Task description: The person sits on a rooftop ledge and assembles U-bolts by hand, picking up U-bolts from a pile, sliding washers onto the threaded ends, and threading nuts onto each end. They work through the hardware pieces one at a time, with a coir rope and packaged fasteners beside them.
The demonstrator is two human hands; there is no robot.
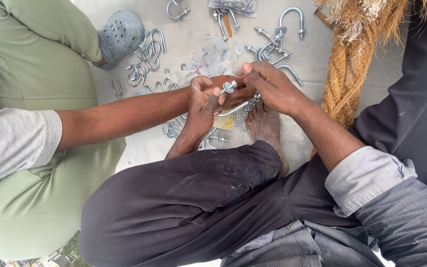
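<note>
U-bolt pinched by left hand; right hand pinches its nut.

Silver U-bolts, tan rope

I see a pale grey concrete floor. Lots of shiny silver metal U-shaped bolts lie on it in loose piles, with small round silver washers near them. A thick brown rough rope lies at one side. A grey rubber clog with holes rests there too.
</note>
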